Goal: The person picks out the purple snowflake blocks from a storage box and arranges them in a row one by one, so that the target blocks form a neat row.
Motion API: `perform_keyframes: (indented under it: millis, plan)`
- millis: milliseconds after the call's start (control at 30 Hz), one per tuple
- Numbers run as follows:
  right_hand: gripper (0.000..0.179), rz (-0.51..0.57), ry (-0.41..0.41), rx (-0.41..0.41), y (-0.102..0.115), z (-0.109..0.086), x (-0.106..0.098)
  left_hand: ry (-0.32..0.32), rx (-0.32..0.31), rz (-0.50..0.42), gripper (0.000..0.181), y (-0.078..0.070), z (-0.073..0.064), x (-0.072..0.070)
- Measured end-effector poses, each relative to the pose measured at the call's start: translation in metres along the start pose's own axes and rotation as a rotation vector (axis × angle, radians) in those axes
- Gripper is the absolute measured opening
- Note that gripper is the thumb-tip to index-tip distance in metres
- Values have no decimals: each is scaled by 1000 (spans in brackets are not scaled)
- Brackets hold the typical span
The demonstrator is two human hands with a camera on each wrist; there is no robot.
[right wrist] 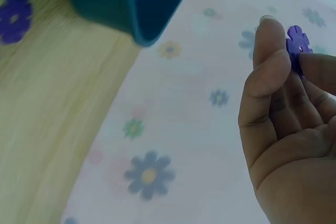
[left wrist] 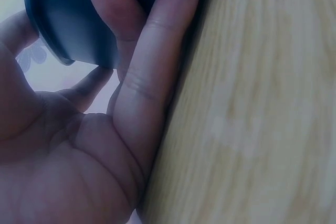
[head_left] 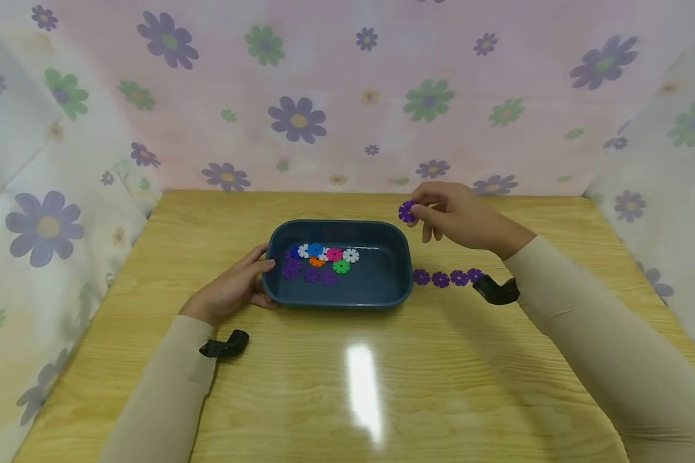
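Disc [head_left: 406, 211]: purple, raised over the far side of the table [head_left: 289, 386], just beyond the tray's far right corner
Tray [head_left: 376, 276]: blue, at mid-table, with discs gathered in its left and middle part
Row [head_left: 441, 280]: four purple discs, side by side on the table, running right from just beside the tray; rightmost one partly behind the black strap [head_left: 495, 290]
Done, judging by the row: four purple discs set out, one more out of the tray and in hand
Left in the tray: several purple ones [head_left: 311, 275], exact count hard to tell from overlap, plus white [head_left: 351, 255], blue [head_left: 315, 249], pink [head_left: 334, 254], orange [head_left: 316, 262] and green [head_left: 341, 266]; likely only partway through the purple
Right hand [head_left: 454, 215]: nearly closed at thumb and forefinger, pinching the disc by its edge; holding nothing else visible
Left hand [head_left: 237, 283]: half open round the tray's left end, thumb on the rim, other fingers against the outer wall
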State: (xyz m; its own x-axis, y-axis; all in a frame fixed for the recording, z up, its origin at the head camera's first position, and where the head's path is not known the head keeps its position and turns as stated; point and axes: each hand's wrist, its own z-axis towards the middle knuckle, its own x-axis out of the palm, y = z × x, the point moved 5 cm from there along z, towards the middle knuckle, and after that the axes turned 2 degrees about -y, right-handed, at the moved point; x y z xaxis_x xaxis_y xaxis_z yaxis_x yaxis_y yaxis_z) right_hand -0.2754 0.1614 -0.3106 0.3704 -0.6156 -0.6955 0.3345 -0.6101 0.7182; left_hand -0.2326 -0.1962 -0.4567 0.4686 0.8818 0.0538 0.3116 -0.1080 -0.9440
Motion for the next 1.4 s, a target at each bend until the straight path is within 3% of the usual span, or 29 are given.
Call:
perform_keyframes:
  millis: [333,667,833,1067,1300,1400]
  plan:
    - [26,104,-41,34,-52,-51,-21,3,-8,-2,62,-2,-2,3]
    - [30,106,-79,159,-114,-88,-32,42,19,4,64,2,-1,2]
    - [31,82,-76,242,-149,-99,-35,25,14,2,62,2,-2,3]
    - [37,56,-3,366,-186,-114,-31,22,7,2,61,-1,-2,5]
    - [37,153,53,388,-200,-119,-23,23,9,1,62,-1,-3,5]
    - [35,147,66,390,-202,-118,-20,16,9,-3,61,-1,-3,5]
